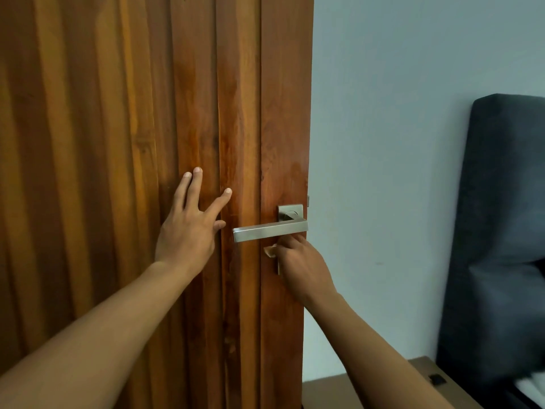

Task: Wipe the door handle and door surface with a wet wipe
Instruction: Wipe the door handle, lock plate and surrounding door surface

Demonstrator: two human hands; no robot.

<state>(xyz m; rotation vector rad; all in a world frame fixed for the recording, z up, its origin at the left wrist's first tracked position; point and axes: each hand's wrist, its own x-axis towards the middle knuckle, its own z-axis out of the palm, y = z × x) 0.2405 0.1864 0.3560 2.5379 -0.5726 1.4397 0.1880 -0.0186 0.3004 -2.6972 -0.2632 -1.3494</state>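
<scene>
A brown wooden door (132,113) with vertical grooves fills the left and middle of the view. A square brushed-metal lever handle (268,230) sits near the door's right edge, level. My left hand (191,225) lies flat on the door just left of the handle, fingers spread. My right hand (298,267) is pressed to the door right under the handle, fingers closed on a small wet wipe (269,250) that peeks out at the left of the fingers. A damp sheen shows on the wood above the handle.
A pale blue-grey wall (383,143) stands to the right of the door's edge. A dark grey upholstered headboard (501,231) leans at the far right. A brown cardboard box (424,376) lies low at the bottom right.
</scene>
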